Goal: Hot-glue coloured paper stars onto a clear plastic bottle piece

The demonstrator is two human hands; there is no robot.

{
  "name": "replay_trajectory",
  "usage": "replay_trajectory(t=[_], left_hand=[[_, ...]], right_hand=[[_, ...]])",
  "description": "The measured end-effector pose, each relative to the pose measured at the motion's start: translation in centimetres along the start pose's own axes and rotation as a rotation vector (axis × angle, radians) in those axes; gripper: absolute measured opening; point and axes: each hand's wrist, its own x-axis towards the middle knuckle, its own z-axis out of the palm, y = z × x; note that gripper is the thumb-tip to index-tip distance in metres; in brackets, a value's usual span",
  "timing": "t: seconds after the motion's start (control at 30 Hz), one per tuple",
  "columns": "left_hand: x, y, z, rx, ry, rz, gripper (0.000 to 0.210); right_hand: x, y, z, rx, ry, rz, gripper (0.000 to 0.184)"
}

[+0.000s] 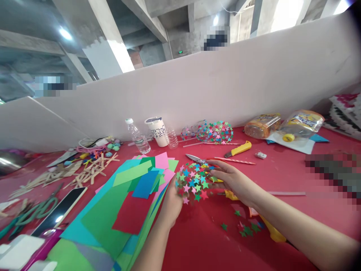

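My left hand [172, 201] is closed around the left side of a clear plastic bottle piece covered in colourful star stickers [194, 182]. At its right edge is my right hand [229, 177], fingers bent and spread apart; whether the fingertips press on it I cannot tell. Scissors with red handles [195, 158] lie just behind it. Several loose green star stickers [247, 230] are scattered on the red table [197, 244] below my right forearm. Yellow-handled tools [272, 229] lie partly hidden under that forearm. Left of my left hand is a stack of coloured paper [107, 222].
Behind stand a water bottle [138, 138], a white cup [156, 131] and a star-covered bottle [216, 131] on its side. A yellow utility knife [239, 149] and orange-labelled bottles [301, 126] lie right. Wooden sticks [90, 171], a phone [60, 210] and green-handled scissors [39, 212] are left.
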Motion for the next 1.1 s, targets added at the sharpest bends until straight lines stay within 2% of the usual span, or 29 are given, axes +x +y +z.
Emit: replay_trajectory(t=[0.2,0.43,0.53,0.63,0.7,0.77,0.83,0.93,1.0,1.1], left_hand=[[0.9,0.3,-0.9,-0.101,0.09,-0.006,0.036],[0.8,-0.3,-1.0,-0.017,0.168,0.035,0.043],[0.8,0.2,-1.1,0.062,0.25,0.148,0.036],[0.3,1.5,-0.9,0.144,0.408,0.366,0.027],[-0.6,2.5,-0.5,0.198,0.449,0.514,0.02],[-2.1,3.2,0.2,0.251,0.411,0.636,0.014],[-3.8,3.5,1.1,0.295,0.31,0.711,0.013],[-6.1,3.0,2.5,0.538,-0.041,0.84,0.018],[-6.9,2.3,3.2,0.719,-0.218,0.903,0.021],[-7.1,1.2,4.1,0.907,-0.378,0.911,0.032]], right_hand=[[0.1,0.2,-0.3,-0.061,0.019,-0.012,0.037],[0.2,0.4,-0.4,-0.204,0.009,-0.079,0.041],[0.4,0.3,-0.6,-0.296,0.045,-0.126,0.043],[0.3,-0.9,-1.1,-0.395,0.124,-0.207,0.05],[-0.1,-2.4,-1.7,-0.473,0.161,-0.275,0.051],[-1.0,-3.7,-2.5,-0.572,0.17,-0.332,0.04],[-2.2,-4.3,-3.3,-0.698,0.139,-0.364,0.025],[-4.5,-3.2,-4.2,-0.909,0.036,-0.401,0.013],[-6.0,-1.7,-4.8,-1.044,-0.038,-0.436,0.012],[-7.4,0.4,-5.6,-1.244,-0.101,-0.474,0.014]])
